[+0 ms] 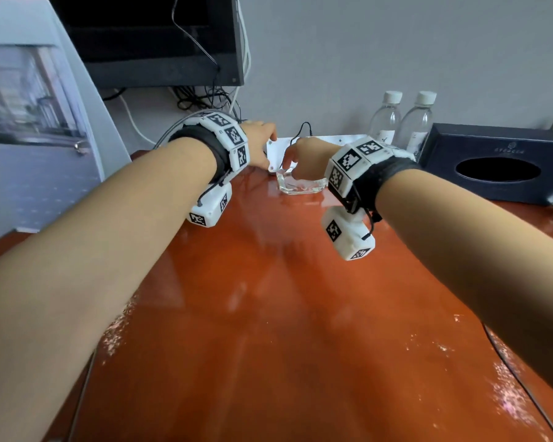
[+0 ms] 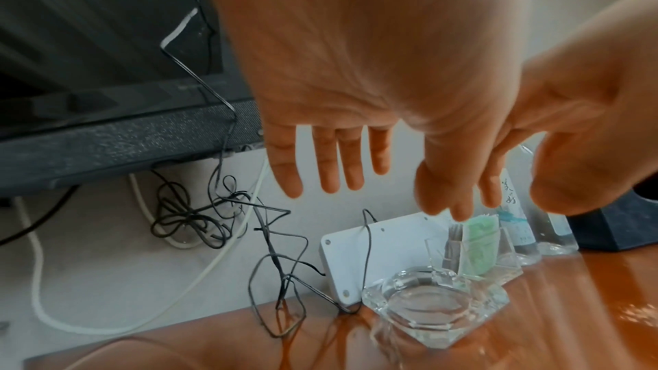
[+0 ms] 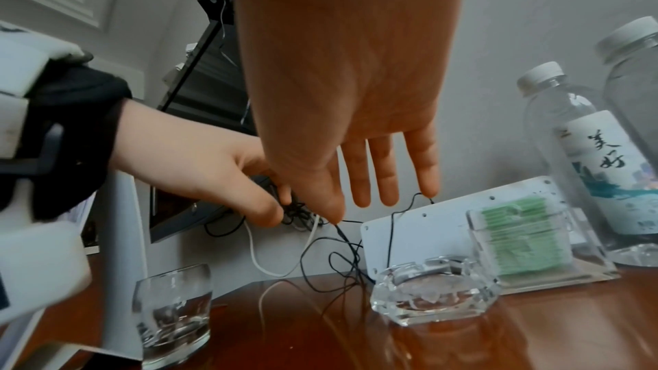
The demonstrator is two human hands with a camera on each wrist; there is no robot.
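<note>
Head view: two bare forearms with marker-printed wristbands point(image 1: 233, 135) were stretched toward the far edge of the red-brown tabletop point(image 1: 268, 298).

- Left hand point(image 1: 259, 138): fingers straight and released, holding nothing, above the tangled black wires point(image 2: 281, 263) at the tabletop's back edge.
- Right hand point(image 1: 307, 161): fingers straight and released, above the ashtray point(image 1: 300, 186). The thumb tip was close to one of the wires, and contact could not be told.
- Ashtray: clear glass, on the tabletop, just in front of a white panel point(image 3: 427, 235).
- Holder point(image 3: 584, 252): clear, beside the ashtray, containing green packets point(image 3: 516, 238) whose print was unreadable.
- Bottles point(image 1: 385, 122): two, with white caps. One label read "美好".
- Tissue box point(image 1: 492, 167): dark, small print illegible.
- Tumbler point(image 3: 172, 314): clear, left of the ashtray.
</note>
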